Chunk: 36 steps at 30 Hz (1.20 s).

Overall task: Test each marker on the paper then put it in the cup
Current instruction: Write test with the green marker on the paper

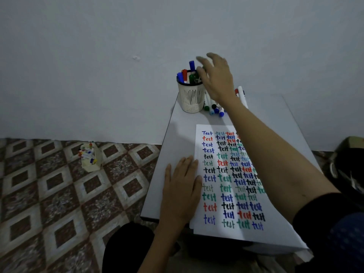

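Loose markers (213, 108) crowd the cup (192, 99), with open table (183, 123) toward the paper (218, 194).

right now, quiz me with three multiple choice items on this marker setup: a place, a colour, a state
1. The cup stands: A on the floor; B at the table's far left corner; C in a lap.
2. The paper's top-left word is: A red; B green; C blue.
3. The left hand: A lies flat; B grips a marker; C is raised.
B, it sits at that corner; C, blue ink; A, straight fingers rest on the paper's edge.
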Tool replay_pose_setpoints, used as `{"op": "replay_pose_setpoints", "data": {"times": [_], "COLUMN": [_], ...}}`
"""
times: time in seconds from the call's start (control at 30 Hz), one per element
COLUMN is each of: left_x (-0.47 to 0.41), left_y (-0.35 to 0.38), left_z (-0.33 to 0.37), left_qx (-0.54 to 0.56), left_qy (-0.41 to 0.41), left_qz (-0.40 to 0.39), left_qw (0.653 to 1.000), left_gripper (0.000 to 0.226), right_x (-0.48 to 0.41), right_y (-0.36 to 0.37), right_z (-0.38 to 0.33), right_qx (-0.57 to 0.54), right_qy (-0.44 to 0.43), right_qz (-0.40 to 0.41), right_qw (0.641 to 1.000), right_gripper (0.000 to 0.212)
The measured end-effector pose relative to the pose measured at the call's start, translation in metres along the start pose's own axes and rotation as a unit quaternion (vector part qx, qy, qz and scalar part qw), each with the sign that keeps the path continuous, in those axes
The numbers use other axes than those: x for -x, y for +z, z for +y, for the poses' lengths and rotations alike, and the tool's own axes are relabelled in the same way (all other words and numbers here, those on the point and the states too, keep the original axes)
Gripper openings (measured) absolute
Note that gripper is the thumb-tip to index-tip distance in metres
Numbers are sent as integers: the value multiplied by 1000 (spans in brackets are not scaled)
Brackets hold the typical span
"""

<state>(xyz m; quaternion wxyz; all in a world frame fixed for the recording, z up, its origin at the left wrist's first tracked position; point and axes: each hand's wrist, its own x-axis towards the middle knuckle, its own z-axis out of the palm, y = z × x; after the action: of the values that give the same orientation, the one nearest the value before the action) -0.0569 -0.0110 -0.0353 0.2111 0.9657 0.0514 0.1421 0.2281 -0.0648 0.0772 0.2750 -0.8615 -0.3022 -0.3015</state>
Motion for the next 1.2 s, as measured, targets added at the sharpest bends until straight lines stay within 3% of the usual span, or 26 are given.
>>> {"op": "replay_pose_setpoints", "data": {"times": [0.1, 0.2, 0.27, 0.3, 0.43, 0.6, 0.7, 0.77, 0.83, 1.0, 1.2], "left_x": [0, 0, -1, -1, -1, 0, 0, 0, -1, 0, 4], "left_y": [0, 0, 0, 1, 3, 2, 2, 3, 4, 3, -7], "left_z": [0, 0, 0, 0, -3, -3, -3, -2, -4, -4, 5], "left_qx": [-1, 5, 5, 4, 2, 5, 2, 8, 14, 40, 167], "left_qy": [0, 2, 2, 2, 5, 7, 11, 12, 10, 14, 19], "left_qz": [-2, -1, 2, 3, 6, 10, 11, 14, 17, 23, 82], "left_qw": [1000, 1000, 1000, 1000, 1000, 1000, 1000, 1000, 1000, 999, 982], "left_gripper": [66, 66, 66, 66, 64, 65, 65, 63, 58, 54, 66], "right_x": [18, 41, 57, 64, 78, 83, 89, 93, 97, 142, 211], "right_y": [-10, -14, -17, -18, -21, -22, -25, -33, -46, -101, -141], "right_z": [24, 65, 86, 93, 102, 98, 95, 88, 77, 36, -4], "right_qx": [-12, 76, 94, 89, 88, 68, -22, -125, -254, -528, -546], "right_qy": [90, 230, 250, 241, 216, 252, 313, 361, 394, 369, 363], "right_qz": [37, -129, -236, -253, -188, -113, -4, 74, 100, -46, -163], "right_qw": [995, 962, 934, 933, 954, 959, 950, 921, 877, 763, 737], "right_gripper": [43, 46, 39, 37, 32, 24, 21, 20, 20, 14, 32]}}
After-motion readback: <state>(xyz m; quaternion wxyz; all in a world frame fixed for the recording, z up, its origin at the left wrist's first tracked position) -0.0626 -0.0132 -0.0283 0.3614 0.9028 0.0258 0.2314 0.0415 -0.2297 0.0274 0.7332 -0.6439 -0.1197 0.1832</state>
